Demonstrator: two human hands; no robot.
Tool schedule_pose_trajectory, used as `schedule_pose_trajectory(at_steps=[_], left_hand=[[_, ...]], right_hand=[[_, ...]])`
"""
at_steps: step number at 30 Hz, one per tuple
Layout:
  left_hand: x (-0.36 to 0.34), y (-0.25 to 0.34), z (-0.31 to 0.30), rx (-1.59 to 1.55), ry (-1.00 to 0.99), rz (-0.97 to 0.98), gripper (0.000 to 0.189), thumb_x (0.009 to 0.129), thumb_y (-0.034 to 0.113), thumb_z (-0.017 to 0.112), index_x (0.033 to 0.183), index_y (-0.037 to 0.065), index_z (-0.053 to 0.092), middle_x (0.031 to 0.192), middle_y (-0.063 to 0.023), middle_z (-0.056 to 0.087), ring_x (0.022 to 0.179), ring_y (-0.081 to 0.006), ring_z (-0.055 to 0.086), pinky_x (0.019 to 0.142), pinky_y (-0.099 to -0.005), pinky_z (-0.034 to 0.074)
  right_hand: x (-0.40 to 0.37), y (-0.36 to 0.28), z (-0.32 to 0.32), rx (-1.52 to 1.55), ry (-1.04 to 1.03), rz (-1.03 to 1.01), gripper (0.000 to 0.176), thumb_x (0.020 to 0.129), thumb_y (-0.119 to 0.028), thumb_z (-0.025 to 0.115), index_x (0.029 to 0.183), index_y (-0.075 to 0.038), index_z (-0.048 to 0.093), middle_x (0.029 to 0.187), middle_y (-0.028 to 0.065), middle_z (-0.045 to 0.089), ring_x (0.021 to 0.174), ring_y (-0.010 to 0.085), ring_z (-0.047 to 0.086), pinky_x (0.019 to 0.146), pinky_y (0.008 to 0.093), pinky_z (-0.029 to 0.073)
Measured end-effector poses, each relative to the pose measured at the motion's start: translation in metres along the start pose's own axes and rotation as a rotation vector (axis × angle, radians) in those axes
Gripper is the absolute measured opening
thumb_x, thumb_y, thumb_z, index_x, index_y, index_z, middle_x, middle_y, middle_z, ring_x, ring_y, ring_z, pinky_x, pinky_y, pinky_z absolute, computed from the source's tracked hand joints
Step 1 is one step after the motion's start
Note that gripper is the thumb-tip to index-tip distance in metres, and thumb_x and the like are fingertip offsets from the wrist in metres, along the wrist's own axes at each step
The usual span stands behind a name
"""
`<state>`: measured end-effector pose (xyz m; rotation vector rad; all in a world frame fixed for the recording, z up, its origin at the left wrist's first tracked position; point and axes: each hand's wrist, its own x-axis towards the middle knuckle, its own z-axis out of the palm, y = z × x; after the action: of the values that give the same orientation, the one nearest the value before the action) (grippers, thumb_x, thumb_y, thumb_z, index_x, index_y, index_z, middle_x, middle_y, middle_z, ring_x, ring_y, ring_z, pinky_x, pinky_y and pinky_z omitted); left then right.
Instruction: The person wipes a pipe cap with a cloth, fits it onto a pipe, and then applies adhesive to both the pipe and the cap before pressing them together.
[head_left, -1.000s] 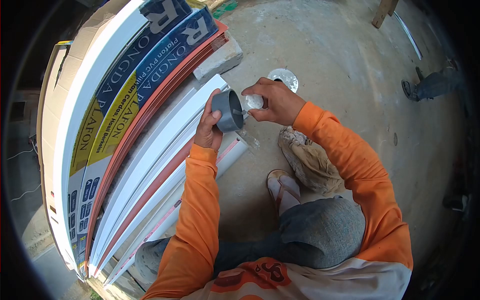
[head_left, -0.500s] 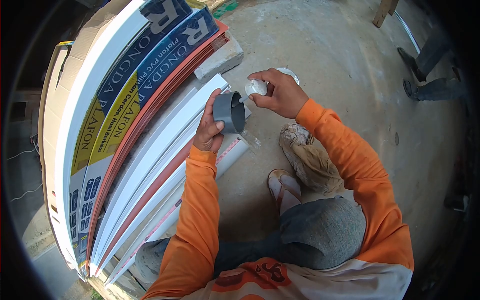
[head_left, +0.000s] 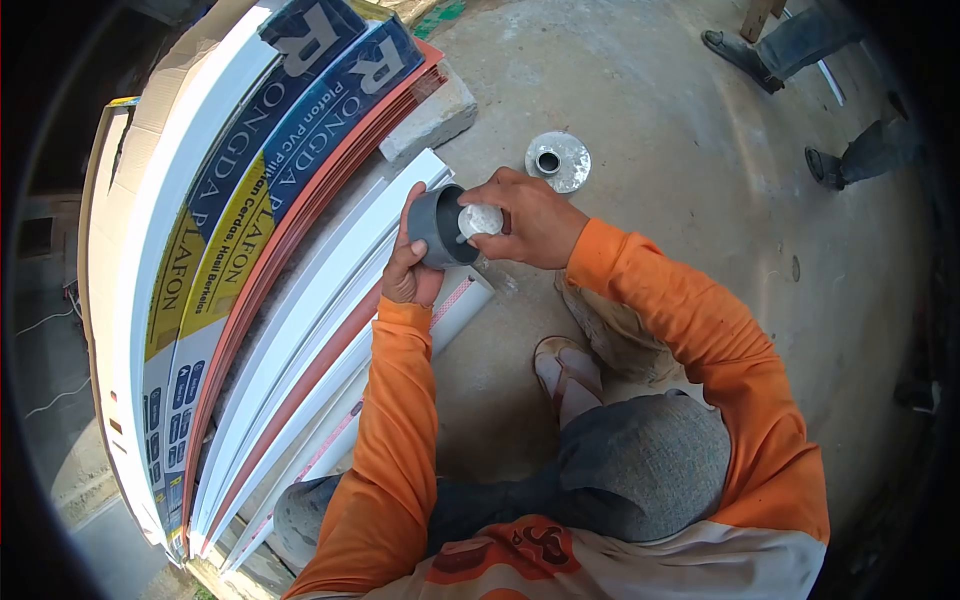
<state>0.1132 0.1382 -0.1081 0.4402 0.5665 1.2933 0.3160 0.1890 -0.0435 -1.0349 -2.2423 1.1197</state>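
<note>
A short grey pipe piece [head_left: 436, 228] is gripped by my left hand [head_left: 410, 270], its open end facing right. My right hand [head_left: 530, 218] pinches a round whitish cap [head_left: 480, 224] at the pipe's opening. A bit of a thin stem shows below the cap, near the pipe's inner wall; its tip is hidden. On the floor beyond my right hand stands a round silvery can [head_left: 571, 163] with a dark hole in its top.
Long white panels [head_left: 310, 285] and labelled boxes [head_left: 300, 130] lie at the left, beside a pale block [head_left: 432, 118]. A crumpled brown sack [head_left: 615, 330] is near my foot. Another person's legs [head_left: 815, 40] are at the upper right.
My right hand has moved left and down, bringing the cap and its stem to the pipe's opening. The can has come into fuller view. The other person's legs have shifted.
</note>
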Motion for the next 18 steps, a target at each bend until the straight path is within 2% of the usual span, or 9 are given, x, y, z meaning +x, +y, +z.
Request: schedule_pose_trajectory(at_steps=[4, 7, 8, 10, 11, 13, 14, 17, 18], left_hand=[[0.001, 0.0, 0.001, 0.038, 0.006, -0.002, 0.083, 0.069, 0.013, 0.065, 0.145, 0.008, 0.03, 0.133, -0.0114, 0.047, 0.124, -0.0266, 0.046, 0.111, -0.0391, 0.031], [0.007, -0.002, -0.009, -0.027, 0.013, -0.051, 0.076, 0.073, 0.015, 0.06, 0.144, 0.008, 0.034, 0.134, -0.013, 0.048, 0.126, -0.0276, 0.045, 0.11, -0.0405, 0.032], [0.01, -0.003, -0.01, -0.023, 0.025, -0.047, 0.076, 0.073, 0.015, 0.06, 0.144, 0.008, 0.034, 0.134, -0.013, 0.048, 0.126, -0.0276, 0.045, 0.11, -0.0405, 0.032], [0.022, -0.005, -0.01, -0.309, 0.035, -0.136, 0.069, 0.08, 0.03, 0.062, 0.141, 0.008, 0.037, 0.137, -0.0144, 0.048, 0.126, -0.0327, 0.047, 0.106, -0.0578, 0.032], [0.028, -0.006, -0.011, -0.306, 0.04, -0.131, 0.069, 0.08, 0.03, 0.062, 0.141, 0.008, 0.037, 0.137, -0.0144, 0.048, 0.126, -0.0327, 0.047, 0.106, -0.0578, 0.032], [0.045, -0.008, -0.01, -0.27, 0.084, -0.274, 0.067, 0.083, 0.05, 0.06, 0.135, 0.01, 0.045, 0.136, -0.0144, 0.049, 0.126, -0.034, 0.047, 0.103, -0.065, 0.031], [0.056, -0.012, -0.008, -0.121, 0.19, -0.27, 0.066, 0.081, 0.058, 0.062, 0.125, 0.011, 0.051, 0.126, -0.0145, 0.056, 0.114, -0.0343, 0.056, 0.09, -0.0633, 0.043], [0.093, -0.018, -0.005, 0.17, 0.358, -0.362, 0.056, 0.084, 0.055, 0.06, 0.119, 0.012, 0.054, 0.122, -0.0132, 0.059, 0.109, -0.0323, 0.059, 0.088, -0.0598, 0.046], [0.104, -0.019, -0.006, 0.138, 0.396, -0.379, 0.048, 0.087, 0.051, 0.059, 0.115, 0.013, 0.054, 0.115, -0.0106, 0.062, 0.105, -0.03, 0.061, 0.083, -0.0537, 0.048]], right_hand=[[0.006, 0.014, -0.009, -0.05, 0.188, -0.008, 0.048, 0.073, -0.024, 0.072, 0.115, -0.002, 0.062, 0.102, 0.0203, 0.057, 0.092, 0.0359, 0.061, 0.084, 0.0386, 0.049], [0.001, 0.027, -0.021, 0.132, -0.124, 0.111, 0.05, 0.074, -0.027, 0.074, 0.116, -0.003, 0.061, 0.098, 0.0194, 0.061, 0.083, 0.03, 0.061, 0.079, 0.0351, 0.049], [0.002, 0.035, -0.028, 0.288, -0.022, 0.123, 0.047, 0.078, -0.026, 0.073, 0.116, -0.001, 0.061, 0.09, 0.0129, 0.062, 0.076, 0.0189, 0.059, 0.07, 0.0298, 0.049], [0.003, 0.045, -0.059, 0.607, 0.172, 0.33, 0.038, 0.083, -0.022, 0.07, 0.114, -0.001, 0.062, 0.086, 0.006, 0.06, 0.07, 0.0099, 0.056, 0.061, 0.0239, 0.047], [0.003, 0.054, -0.071, 0.587, 0.287, 0.316, 0.035, 0.085, -0.021, 0.068, 0.113, -0.001, 0.062, 0.086, 0.0039, 0.06, 0.068, 0.0082, 0.056, 0.058, 0.0222, 0.047], [0.002, 0.067, -0.088, 0.564, 0.406, 0.299, 0.032, 0.087, -0.019, 0.066, 0.113, -0.002, 0.063, 0.085, 0.0018, 0.06, 0.067, 0.0064, 0.055, 0.056, 0.0204, 0.046], [0.001, 0.072, -0.094, 0.575, 0.48, 0.319, 0.032, 0.087, -0.019, 0.066, 0.113, -0.002, 0.063, 0.085, 0.0018, 0.06, 0.067, 0.0069, 0.055, 0.056, 0.0212, 0.047], [-0.004, 0.091, -0.103, 0.587, 0.566, 0.359, 0.032, 0.087, -0.02, 0.066, 0.113, -0.002, 0.063, 0.085, 0.002, 0.06, 0.067, 0.0075, 0.056, 0.058, 0.0225, 0.049], [-0.005, 0.097, -0.103, 0.593, 0.573, 0.379, 0.032, 0.087, -0.019, 0.066, 0.113, -0.002, 0.063, 0.085, 0.0023, 0.06, 0.067, 0.0075, 0.056, 0.058, 0.0225, 0.049]])
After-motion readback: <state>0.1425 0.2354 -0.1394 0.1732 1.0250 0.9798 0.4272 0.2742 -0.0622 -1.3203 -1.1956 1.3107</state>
